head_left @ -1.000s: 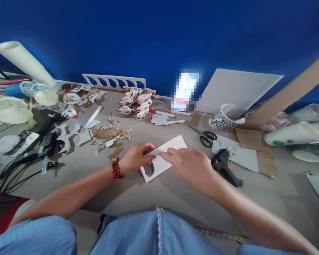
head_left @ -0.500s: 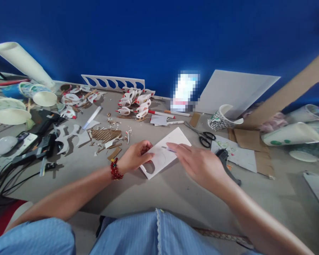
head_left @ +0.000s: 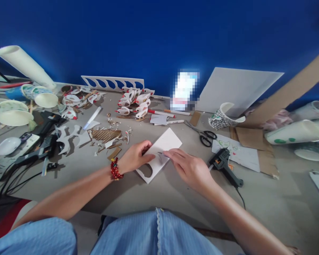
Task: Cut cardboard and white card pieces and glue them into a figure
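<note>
A white board (head_left: pixel 168 140) with an oval hole near its lower left end lies slanted on the grey table. My left hand (head_left: pixel 138 156), with a red bead bracelet at the wrist, grips the board's left edge between thumb and fingers. Over the board's right edge, my right hand (head_left: pixel 188 166) is closed in a pinch. Its fingertips meet at a dark curved mark on the board; what they hold is too small to make out.
Scissors (head_left: pixel 207 138) and a glue gun (head_left: pixel 224 166) lie to the right. White bird-like pieces (head_left: pixel 142 106) stand behind the board. Cardboard scraps (head_left: pixel 106 135) are at the left, a patterned cup (head_left: pixel 219 119) at the back right.
The board has shifted left and slightly down. My right hand has moved left and down with its fingertips, and more of the glue gun shows. My left hand has barely moved.
</note>
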`<state>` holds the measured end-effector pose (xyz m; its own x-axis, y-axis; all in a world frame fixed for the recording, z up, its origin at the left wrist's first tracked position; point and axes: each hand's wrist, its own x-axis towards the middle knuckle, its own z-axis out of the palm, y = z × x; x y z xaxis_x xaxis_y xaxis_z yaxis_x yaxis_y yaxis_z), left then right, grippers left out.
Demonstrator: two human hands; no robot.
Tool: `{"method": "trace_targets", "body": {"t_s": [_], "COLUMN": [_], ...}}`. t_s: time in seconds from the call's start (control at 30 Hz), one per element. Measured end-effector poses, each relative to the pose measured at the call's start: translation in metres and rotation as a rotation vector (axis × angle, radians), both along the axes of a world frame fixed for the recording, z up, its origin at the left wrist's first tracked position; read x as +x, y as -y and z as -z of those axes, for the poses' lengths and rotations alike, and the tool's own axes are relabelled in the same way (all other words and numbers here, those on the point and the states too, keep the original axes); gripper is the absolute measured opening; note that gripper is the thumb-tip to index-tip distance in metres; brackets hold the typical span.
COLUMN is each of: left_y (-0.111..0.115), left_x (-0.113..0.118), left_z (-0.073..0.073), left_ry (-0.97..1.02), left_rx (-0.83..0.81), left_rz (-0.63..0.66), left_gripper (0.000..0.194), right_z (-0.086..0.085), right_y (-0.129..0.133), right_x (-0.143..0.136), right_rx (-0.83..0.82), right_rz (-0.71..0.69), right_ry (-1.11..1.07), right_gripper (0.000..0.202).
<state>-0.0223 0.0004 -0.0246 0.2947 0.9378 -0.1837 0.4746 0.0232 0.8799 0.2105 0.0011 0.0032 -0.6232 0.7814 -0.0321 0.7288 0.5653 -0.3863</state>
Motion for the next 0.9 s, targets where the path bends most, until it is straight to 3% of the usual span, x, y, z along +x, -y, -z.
{"method": "trace_targets", "body": {"t_s": [0.53, 0.9], "left_y": [0.003, 0.005], "left_x": [0.002, 0.004], "left_z": [0.0, 0.006], "left_ry": [0.0, -0.006], "left_rx": [0.005, 0.015], "left_rz": [-0.046, -0.058], "left_gripper": [0.017, 0.015], "right_z": [0.003, -0.01], "right_y": [0.006, 0.005], "right_x": [-0.004, -0.012], "right_rx": [0.1, 0.053], "right_rz": [-0.005, -0.047], "right_ry": [0.13, 0.347], "right_gripper": [0.043, 0.048]}}
